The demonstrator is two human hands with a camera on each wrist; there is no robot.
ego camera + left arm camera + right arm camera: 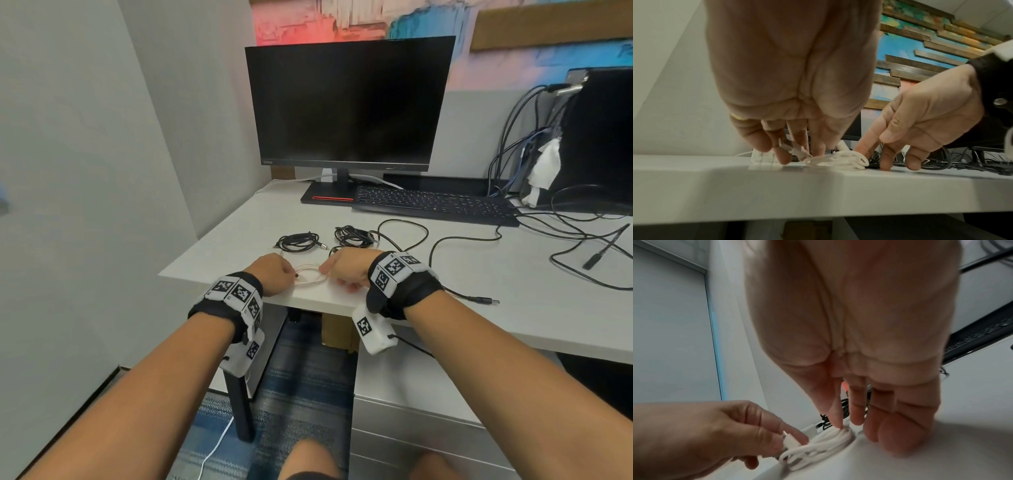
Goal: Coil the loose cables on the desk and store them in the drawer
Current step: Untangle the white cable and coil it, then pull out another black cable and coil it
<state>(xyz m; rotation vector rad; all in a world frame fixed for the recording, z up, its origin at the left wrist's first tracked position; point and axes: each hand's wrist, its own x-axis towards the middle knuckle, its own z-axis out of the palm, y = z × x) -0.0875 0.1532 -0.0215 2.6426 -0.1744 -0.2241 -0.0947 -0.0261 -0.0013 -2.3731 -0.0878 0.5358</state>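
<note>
White cable (310, 274), coiled flat at the near edge of the desk (236, 240): judged light, limp and prone to spring open; left hand (272, 274) pinches its plug end, right hand (346, 269) pinches the opposite loops; best gripped across all loops.

The coiled cable (310, 277) is white, the two cable bundles (297, 241) black, the tabletop (445, 301) pale grey-white. Monitor (349, 102) and keyboard (431, 204) are black; the monitor's base has a red stripe (332, 198). Black wristbands (423, 291) carry white blocks printed with black-and-white square markers. The carpet (301, 370) is striped blue and grey, the wall panel (325, 20) red and blue.
</note>
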